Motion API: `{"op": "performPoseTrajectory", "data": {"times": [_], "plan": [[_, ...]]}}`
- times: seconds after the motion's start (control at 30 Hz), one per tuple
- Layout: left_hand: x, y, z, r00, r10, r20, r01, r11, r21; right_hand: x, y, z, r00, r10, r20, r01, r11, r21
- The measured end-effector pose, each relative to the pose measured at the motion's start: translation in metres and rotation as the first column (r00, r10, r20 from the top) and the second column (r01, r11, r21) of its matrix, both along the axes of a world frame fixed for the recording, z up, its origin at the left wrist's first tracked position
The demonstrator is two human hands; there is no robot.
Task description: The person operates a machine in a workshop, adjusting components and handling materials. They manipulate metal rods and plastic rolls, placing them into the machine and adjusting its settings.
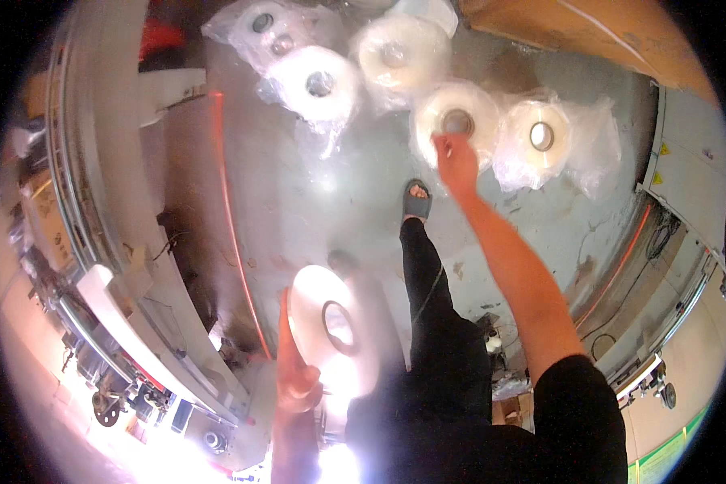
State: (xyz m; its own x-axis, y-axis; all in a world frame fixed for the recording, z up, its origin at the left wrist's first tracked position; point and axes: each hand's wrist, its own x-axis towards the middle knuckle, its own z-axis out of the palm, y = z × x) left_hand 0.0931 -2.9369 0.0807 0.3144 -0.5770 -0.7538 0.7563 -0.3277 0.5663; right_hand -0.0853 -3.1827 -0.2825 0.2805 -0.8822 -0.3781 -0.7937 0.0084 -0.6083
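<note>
Holding a white roll [308, 310] beside the legs [421, 274] in the head view, the left hand [298, 381] lies straight-fingered along its edge while the right hand [453, 153] curls at a floor roll [482, 129], grip unclear, and a slack left hold could let the white roll slip.

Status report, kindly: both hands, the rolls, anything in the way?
Left hand at edge of pale roll. Right hand at floor roll, near its hole. Nearby: clear plastic around neighbouring roll.

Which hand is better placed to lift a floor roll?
Probably right: the right hand is at a floor roll, while the left hand seems occupied against a nearer roll.
</note>
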Motion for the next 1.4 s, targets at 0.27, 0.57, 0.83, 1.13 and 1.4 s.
{"op": "performPoseTrajectory", "data": {"times": [0.27, 0.57, 0.83, 1.13, 1.4], "plan": [[0.047, -0.033, 0.079, 0.751, 0.47, 0.464, -0.52, 0.854, -0.023, -0.02, 0.158, 0.299, 0.695, 0.124, 0.708, -0.69, 0.393, 0.608], [0.305, 0.028, 0.203, 0.718, 0.619, 0.319, -0.46, 0.765, -0.45, -0.266, 0.071, 0.308, 0.978, 0.06, 0.198, -0.199, 0.538, 0.819], [0.473, 0.081, 0.274, 0.48, 0.646, 0.593, -0.46, 0.761, -0.456, -0.523, 0.003, 0.365, 0.695, -0.715, 0.072, 0.501, 0.553, 0.666], [0.378, -0.06, 0.149, 0.736, 0.251, 0.629, -0.101, 0.959, -0.264, -0.116, -0.131, 0.568, 0.753, -0.46, 0.471, 0.177, 0.831, 0.528], [0.23, -0.216, 0.082, 0.825, -0.053, 0.562, 0.132, 0.986, -0.101, 0.211, -0.228, 0.561, 0.833, 0.337, 0.438, -0.356, 0.933, -0.041]]}}
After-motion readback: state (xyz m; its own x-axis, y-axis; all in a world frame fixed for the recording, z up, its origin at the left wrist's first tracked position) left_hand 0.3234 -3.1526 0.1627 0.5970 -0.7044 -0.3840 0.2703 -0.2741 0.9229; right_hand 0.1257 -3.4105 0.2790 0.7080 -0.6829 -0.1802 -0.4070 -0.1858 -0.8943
